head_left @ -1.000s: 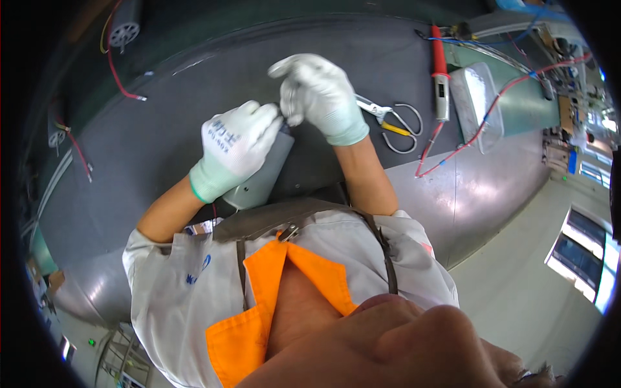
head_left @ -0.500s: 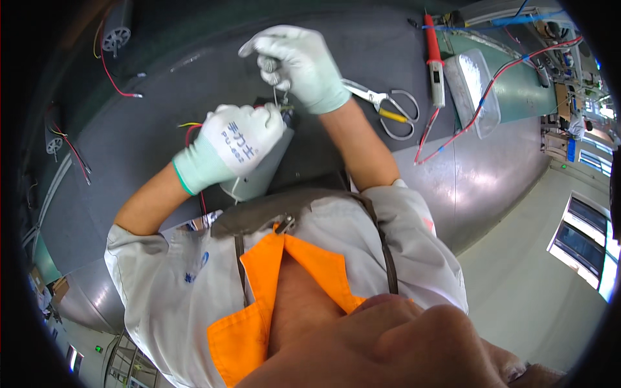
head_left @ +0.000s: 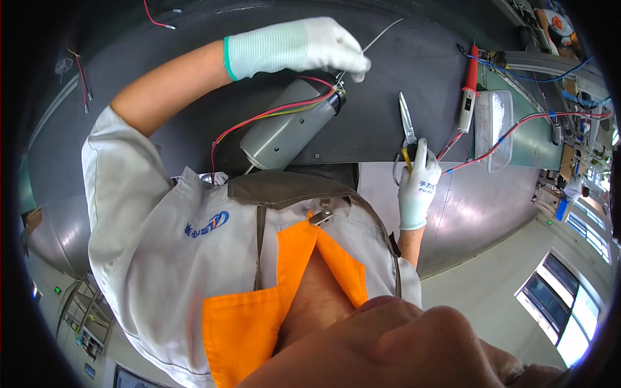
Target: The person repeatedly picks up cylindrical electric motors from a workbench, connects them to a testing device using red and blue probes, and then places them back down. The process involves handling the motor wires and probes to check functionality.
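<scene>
A grey cylindrical motor [head_left: 284,134] lies tilted on the dark mat in front of me, with red and yellow wires [head_left: 259,116] running along it. My gloved left hand [head_left: 339,48] is pinched at the motor's far end, closed on a thin pale cord [head_left: 383,35] whose loose end sticks out up and to the right. To the right, my gloved right hand [head_left: 422,176] grips the handles of a pair of scissors [head_left: 407,123]. The blades point away from me and look nearly closed. My fingers hide most of the handles.
A red-and-white pen-shaped tool [head_left: 468,97] with a red cable lies to the right, beside a clear plastic box [head_left: 495,129]. More loose wires [head_left: 84,84] lie at the far left. The mat's near edge borders a shiny metal surface [head_left: 459,200].
My right hand has left the cord and moved right and nearer, taking hold of the scissors. My left hand has moved to the motor's far end, and now holds the cord; the motor is uncovered.
</scene>
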Demonstrator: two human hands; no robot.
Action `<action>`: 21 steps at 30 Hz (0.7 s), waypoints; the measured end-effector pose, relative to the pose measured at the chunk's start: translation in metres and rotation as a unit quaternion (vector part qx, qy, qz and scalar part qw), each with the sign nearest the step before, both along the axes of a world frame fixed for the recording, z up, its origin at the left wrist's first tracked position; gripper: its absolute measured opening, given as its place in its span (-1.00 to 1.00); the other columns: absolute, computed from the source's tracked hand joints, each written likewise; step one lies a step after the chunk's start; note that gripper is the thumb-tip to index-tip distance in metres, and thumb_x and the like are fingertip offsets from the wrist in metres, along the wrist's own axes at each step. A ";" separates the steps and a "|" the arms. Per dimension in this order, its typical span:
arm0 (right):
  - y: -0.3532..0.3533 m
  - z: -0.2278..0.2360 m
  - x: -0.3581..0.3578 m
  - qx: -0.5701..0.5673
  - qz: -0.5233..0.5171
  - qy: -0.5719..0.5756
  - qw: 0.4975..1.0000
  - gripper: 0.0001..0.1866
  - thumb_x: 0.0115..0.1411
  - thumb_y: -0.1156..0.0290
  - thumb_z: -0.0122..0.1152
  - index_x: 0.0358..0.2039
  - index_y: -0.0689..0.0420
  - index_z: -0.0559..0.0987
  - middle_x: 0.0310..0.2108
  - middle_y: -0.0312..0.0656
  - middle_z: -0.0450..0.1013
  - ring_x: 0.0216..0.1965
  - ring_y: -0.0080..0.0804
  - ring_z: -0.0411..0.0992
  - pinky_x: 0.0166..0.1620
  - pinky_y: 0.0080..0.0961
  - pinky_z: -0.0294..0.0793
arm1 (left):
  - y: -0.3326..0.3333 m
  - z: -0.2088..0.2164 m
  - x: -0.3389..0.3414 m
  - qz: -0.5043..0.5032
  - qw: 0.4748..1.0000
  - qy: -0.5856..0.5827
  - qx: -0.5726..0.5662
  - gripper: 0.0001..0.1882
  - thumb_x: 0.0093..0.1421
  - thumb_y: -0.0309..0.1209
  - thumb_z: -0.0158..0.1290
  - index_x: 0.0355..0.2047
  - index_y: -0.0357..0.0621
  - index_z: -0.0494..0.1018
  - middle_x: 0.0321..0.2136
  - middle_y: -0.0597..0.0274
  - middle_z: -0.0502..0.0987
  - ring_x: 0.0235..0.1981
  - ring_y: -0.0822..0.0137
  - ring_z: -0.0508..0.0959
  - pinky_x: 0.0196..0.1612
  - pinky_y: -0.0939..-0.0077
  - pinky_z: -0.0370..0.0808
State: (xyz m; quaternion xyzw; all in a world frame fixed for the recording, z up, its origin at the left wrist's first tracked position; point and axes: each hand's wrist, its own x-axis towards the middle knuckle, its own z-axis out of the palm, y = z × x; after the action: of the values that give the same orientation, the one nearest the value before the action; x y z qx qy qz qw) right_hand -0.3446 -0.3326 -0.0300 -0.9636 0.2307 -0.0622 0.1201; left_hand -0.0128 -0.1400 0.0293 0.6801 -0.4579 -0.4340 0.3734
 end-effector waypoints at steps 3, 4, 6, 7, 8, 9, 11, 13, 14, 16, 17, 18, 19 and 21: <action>-0.006 0.007 0.001 0.256 -0.123 -0.055 0.957 -0.22 0.10 0.75 0.19 0.38 0.18 0.31 -0.09 -0.06 0.49 -0.08 -0.26 0.49 0.02 -0.34 0.50 | 0.007 0.005 -0.004 0.152 0.972 0.179 -0.003 -0.58 0.32 -0.07 0.12 -0.20 -0.22 0.68 -0.27 0.29 0.68 -0.21 0.46 0.59 -0.17 0.55 0.49; -0.006 0.022 0.007 0.471 -0.202 -0.092 0.854 -0.21 0.09 0.76 0.21 0.38 0.17 0.31 -0.17 -0.16 0.51 -0.15 -0.36 0.51 -0.03 -0.44 0.51 | 0.009 0.005 -0.005 0.186 0.953 0.237 -0.012 -0.56 0.31 -0.08 0.13 -0.22 -0.27 0.67 -0.28 0.26 0.68 -0.21 0.43 0.59 -0.16 0.51 0.51; 0.005 0.036 0.031 0.491 -0.110 -0.088 0.860 -0.18 0.08 0.57 0.37 0.39 0.16 0.31 -0.28 -0.30 0.48 -0.26 -0.54 0.47 -0.09 -0.55 0.49 | 0.015 0.003 0.007 0.146 0.929 0.339 -0.032 -0.56 0.34 -0.08 0.14 -0.07 -0.26 0.60 -0.17 0.20 0.62 -0.14 0.35 0.57 -0.08 0.42 0.51; 0.004 0.038 0.041 0.487 -0.049 -0.046 0.871 -0.17 0.08 0.50 0.41 0.39 0.16 0.32 -0.26 -0.29 0.48 -0.24 -0.54 0.47 -0.08 -0.55 0.49 | 0.017 0.001 0.013 0.125 0.912 0.388 -0.042 -0.54 0.36 -0.09 0.14 0.00 -0.25 0.57 -0.12 0.17 0.59 -0.10 0.32 0.56 -0.04 0.38 0.51; 0.004 0.041 0.051 0.481 0.011 -0.003 0.877 -0.16 0.08 0.43 0.44 0.38 0.16 0.32 -0.25 -0.28 0.49 -0.23 -0.55 0.47 -0.07 -0.55 0.49 | 0.017 -0.001 0.014 0.123 0.908 0.398 -0.051 -0.55 0.37 -0.09 0.13 -0.03 -0.27 0.58 -0.16 0.21 0.60 -0.15 0.38 0.56 -0.09 0.43 0.52; 0.005 0.047 0.062 0.437 0.036 0.058 0.897 -0.12 0.08 0.18 0.49 0.36 0.18 0.34 -0.20 -0.16 0.54 -0.18 -0.40 0.54 -0.02 -0.43 0.52 | 0.016 -0.003 0.016 0.122 0.904 0.406 -0.061 -0.55 0.39 -0.08 0.12 -0.06 -0.29 0.60 -0.20 0.25 0.60 -0.20 0.44 0.55 -0.14 0.49 0.52; 0.010 0.052 0.082 0.349 0.128 0.082 0.925 -0.12 0.09 0.10 0.49 0.35 0.18 0.34 -0.18 -0.05 0.55 -0.15 -0.21 0.57 0.01 -0.32 0.52 | 0.013 -0.006 0.011 0.133 0.902 0.407 -0.058 -0.55 0.41 -0.08 0.11 -0.10 -0.30 0.61 -0.24 0.28 0.61 -0.25 0.49 0.55 -0.20 0.53 0.52; 0.016 0.057 0.098 0.268 0.223 0.051 0.936 -0.12 0.10 -0.03 0.46 0.29 0.21 0.37 -0.13 0.09 0.55 -0.10 0.09 0.56 0.03 -0.15 0.51 | 0.011 0.003 0.008 0.159 0.907 0.388 -0.042 -0.56 0.40 -0.08 0.11 -0.09 -0.29 0.61 -0.23 0.26 0.61 -0.25 0.46 0.54 -0.20 0.52 0.52; 0.020 0.063 0.103 0.229 0.229 0.075 0.943 -0.13 0.10 -0.04 0.46 0.28 0.21 0.37 -0.14 0.08 0.56 -0.12 0.07 0.57 0.00 -0.16 0.52 | 0.010 0.001 0.009 0.148 0.903 0.401 -0.044 -0.56 0.40 -0.08 0.11 -0.10 -0.28 0.61 -0.24 0.27 0.61 -0.25 0.46 0.54 -0.19 0.51 0.52; 0.025 0.076 0.111 0.150 0.242 0.125 0.950 -0.14 0.11 -0.07 0.44 0.27 0.21 0.38 -0.17 0.05 0.58 -0.15 0.03 0.58 -0.06 -0.18 0.53 | 0.010 -0.005 0.011 0.141 0.898 0.413 -0.052 -0.57 0.39 -0.08 0.12 -0.11 -0.27 0.62 -0.26 0.28 0.62 -0.26 0.45 0.55 -0.17 0.50 0.52; 0.026 0.079 0.112 0.133 0.248 0.126 0.951 -0.17 0.12 -0.06 0.44 0.25 0.20 0.40 -0.21 0.04 0.58 -0.20 0.00 0.59 -0.11 -0.20 0.54 | 0.010 -0.005 0.011 0.146 0.899 0.410 -0.057 -0.58 0.39 -0.09 0.12 -0.12 -0.27 0.62 -0.27 0.28 0.63 -0.26 0.44 0.55 -0.16 0.49 0.51; 0.026 0.081 0.111 0.116 0.248 0.127 0.953 -0.20 0.13 -0.06 0.44 0.23 0.20 0.42 -0.26 0.03 0.58 -0.25 -0.02 0.60 -0.17 -0.22 0.54 | 0.010 -0.002 0.010 0.161 0.904 0.391 -0.061 -0.59 0.39 -0.10 0.13 -0.13 -0.26 0.63 -0.28 0.28 0.64 -0.27 0.43 0.57 -0.15 0.49 0.51; 0.027 0.083 0.111 0.099 0.250 0.128 0.954 -0.22 0.14 -0.05 0.44 0.21 0.19 0.44 -0.31 0.03 0.58 -0.30 -0.04 0.60 -0.22 -0.23 0.55 | 0.011 0.002 0.008 0.176 0.909 0.372 -0.066 -0.60 0.39 -0.11 0.13 -0.14 -0.26 0.63 -0.28 0.29 0.65 -0.27 0.42 0.58 -0.14 0.48 0.51; 0.027 0.087 0.108 0.193 0.199 0.136 0.951 -0.28 0.16 -0.03 0.43 0.17 0.18 0.48 -0.40 0.01 0.56 -0.41 -0.08 0.58 -0.30 -0.27 0.54 | 0.024 0.012 0.007 0.226 0.926 0.287 -0.093 -0.63 0.38 -0.14 0.13 -0.16 -0.24 0.64 -0.28 0.27 0.67 -0.25 0.40 0.60 -0.11 0.47 0.50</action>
State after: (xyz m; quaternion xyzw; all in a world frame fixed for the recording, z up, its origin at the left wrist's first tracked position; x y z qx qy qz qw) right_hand -0.2371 -0.3058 0.0573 -0.9478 0.0559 0.1405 0.2807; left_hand -0.0054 -0.1161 0.0409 0.5746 -0.2034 -0.4699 0.6385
